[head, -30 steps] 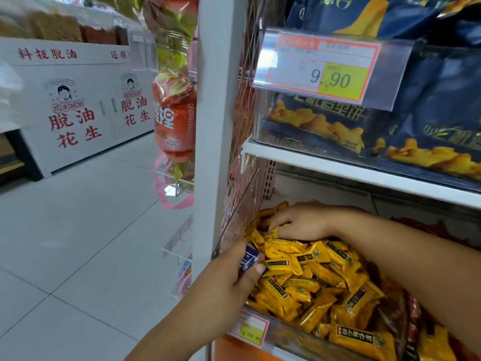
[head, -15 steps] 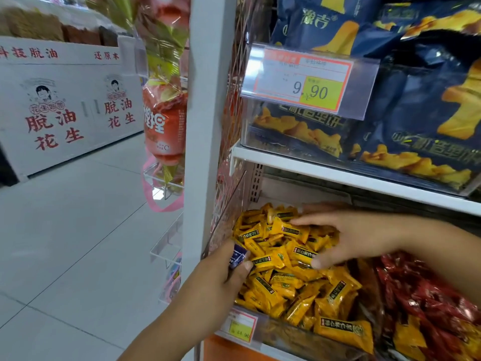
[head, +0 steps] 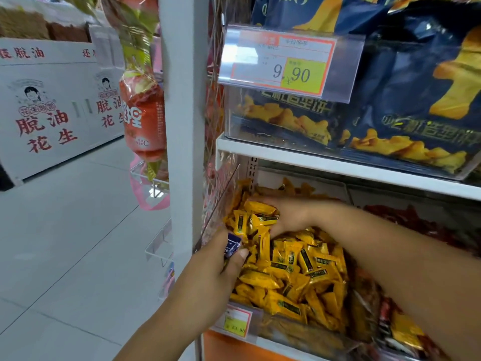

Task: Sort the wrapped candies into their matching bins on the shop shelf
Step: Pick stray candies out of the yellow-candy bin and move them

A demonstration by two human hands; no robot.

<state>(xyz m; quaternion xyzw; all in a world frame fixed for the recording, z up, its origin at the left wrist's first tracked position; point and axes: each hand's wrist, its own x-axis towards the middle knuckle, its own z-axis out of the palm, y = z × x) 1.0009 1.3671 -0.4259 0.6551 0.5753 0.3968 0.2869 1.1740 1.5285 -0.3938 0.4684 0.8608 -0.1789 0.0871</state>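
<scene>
A clear-fronted bin (head: 294, 332) on the lower shelf is heaped with yellow wrapped candies (head: 294, 267). My left hand (head: 213, 280) is at the bin's left front corner and pinches a small dark blue wrapped candy (head: 232, 244) between thumb and fingers. My right hand (head: 294, 217) reaches deep into the bin's back left. Its fingers are mostly hidden behind a bunch of yellow candies (head: 260, 212), which it seems to grip with the thumb underneath.
Red wrapped candies (head: 416, 227) fill the neighbouring bin on the right. Dark blue snack bags (head: 406, 105) sit on the white shelf (head: 338, 165) above, behind a 9.90 price tag (head: 283, 63). A white upright post (head: 182, 126) borders the bin's left; the aisle floor (head: 65, 230) lies beyond it.
My right hand has moved from the middle of the yellow pile to its back left, gathering candies at its fingers. My left hand still holds the blue candy in the same spot.
</scene>
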